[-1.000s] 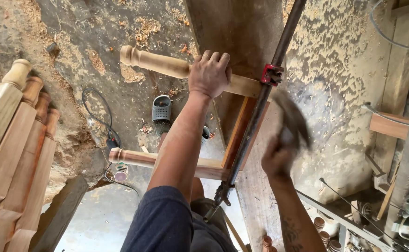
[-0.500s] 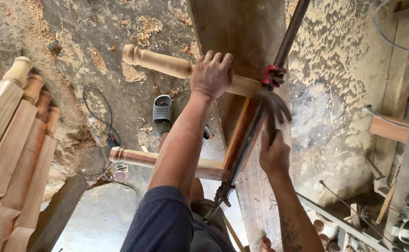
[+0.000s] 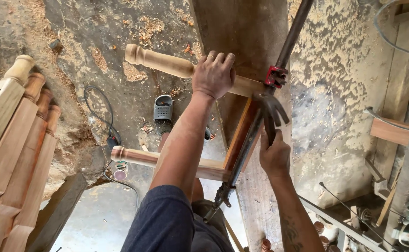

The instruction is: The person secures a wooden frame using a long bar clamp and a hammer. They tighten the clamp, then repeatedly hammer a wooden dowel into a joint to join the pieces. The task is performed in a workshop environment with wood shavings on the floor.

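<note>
My left hand [image 3: 213, 74] grips the upper turned wooden leg [image 3: 160, 60] where it meets a cross rail [image 3: 240, 135]. A second turned leg [image 3: 167, 162] joins the rail lower down. A long bar clamp [image 3: 260, 112] with a red jaw [image 3: 275, 76] runs along the rail, pressing the frame together. My right hand [image 3: 274, 156] holds a claw hammer [image 3: 270, 112] by its handle, the head resting against the clamp just below the red jaw.
Several turned wooden legs [image 3: 17, 154] lean stacked at the left. A grey sandal [image 3: 163, 109], a black cable [image 3: 102, 116] and sawdust lie on the floor. A wide plank [image 3: 242, 28] lies under the frame. Timber and tools crowd the right edge.
My right hand swung the hammer from out at the right in toward the clamp; its head now sits against the bar. My left hand kept its grip on the upper leg.
</note>
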